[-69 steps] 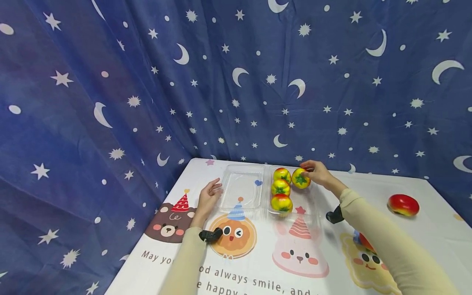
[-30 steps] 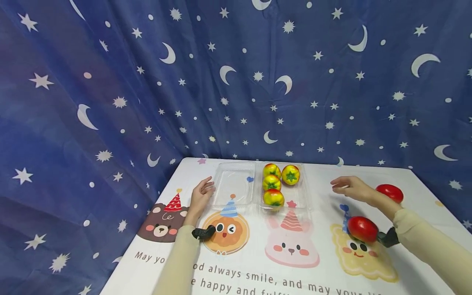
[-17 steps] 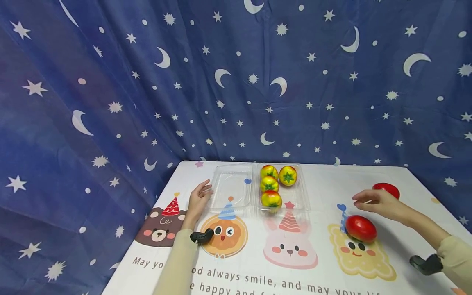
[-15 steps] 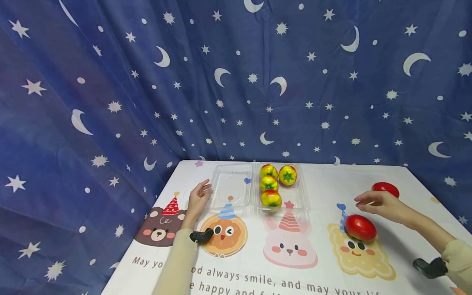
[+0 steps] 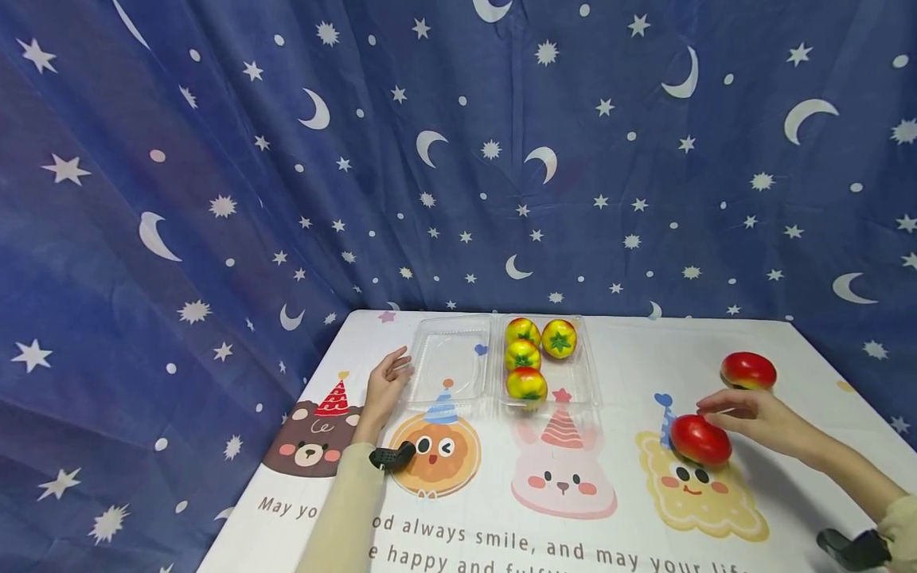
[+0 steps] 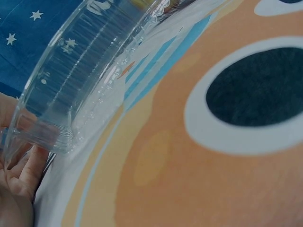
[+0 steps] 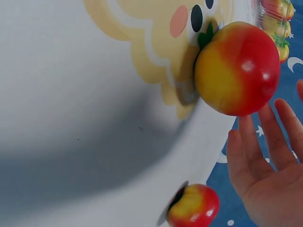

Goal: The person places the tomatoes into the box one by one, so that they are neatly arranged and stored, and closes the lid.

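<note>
My right hand (image 5: 766, 422) reaches over a red-and-yellow round fruit (image 5: 696, 444) with a green leafy top, lying on the yellow cartoon biscuit. Its fingers are loosely extended; in the right wrist view the fingertips (image 7: 266, 113) come right to the fruit's edge. My left hand (image 5: 385, 390) rests with relaxed fingers at the left edge of an opened clear plastic box. The box's left half (image 5: 450, 368) holds nothing. Its right half (image 5: 577, 387) holds several such fruits (image 5: 526, 385), a column of three at left and another at the upper right.
Another red fruit (image 5: 748, 371) lies farther back on the right, beyond my right hand. A white tablecloth (image 5: 645, 358) with cartoon prints and lettering covers the table. A blue star-and-moon curtain (image 5: 458, 191) hangs directly behind the table's back edge.
My right hand has let go of the upper-right fruit in the box and moved right, then down to the fruit on the biscuit print. My left hand stays by the box.
</note>
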A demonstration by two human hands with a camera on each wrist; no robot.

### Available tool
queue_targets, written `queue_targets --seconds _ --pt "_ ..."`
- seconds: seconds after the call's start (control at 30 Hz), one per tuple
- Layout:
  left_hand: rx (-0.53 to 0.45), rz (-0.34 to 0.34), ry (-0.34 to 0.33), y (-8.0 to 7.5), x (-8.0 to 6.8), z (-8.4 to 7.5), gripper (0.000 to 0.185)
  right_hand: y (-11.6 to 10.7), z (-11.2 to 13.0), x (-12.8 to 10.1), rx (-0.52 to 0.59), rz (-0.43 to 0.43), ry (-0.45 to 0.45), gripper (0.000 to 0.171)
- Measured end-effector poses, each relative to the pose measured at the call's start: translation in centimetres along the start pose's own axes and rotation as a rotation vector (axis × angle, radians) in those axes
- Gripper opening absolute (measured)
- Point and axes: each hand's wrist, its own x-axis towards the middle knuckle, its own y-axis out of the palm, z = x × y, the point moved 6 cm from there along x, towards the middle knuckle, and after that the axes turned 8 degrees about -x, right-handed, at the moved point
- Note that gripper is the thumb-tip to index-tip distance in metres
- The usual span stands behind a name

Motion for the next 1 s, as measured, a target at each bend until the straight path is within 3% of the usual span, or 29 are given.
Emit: queue_targets --seconds 0.33,0.7,0.83,1.0 --pt "-0.014 -0.003 0.000 -0.1 0.0 0.2 0.046 0.9 0.3 0.0 0.074 0.119 0.043 0.048" --pt "-0.030 0.008 -0.005 -0.2 -0.1 0.5 0.047 1.7 -0.2 0.6 0.043 0.117 0.030 0.064" --pt "-0.059 0.043 0.008 -0.1 -0.3 -0.4 0.046 1.7 -0.6 1.0 0.035 0.098 0.034 0.066" --pt "-0.059 0.076 0.010 0.2 -1.0 -2.6 0.046 1.2 -1.3 1.4 -0.036 0.043 0.085 0.060"
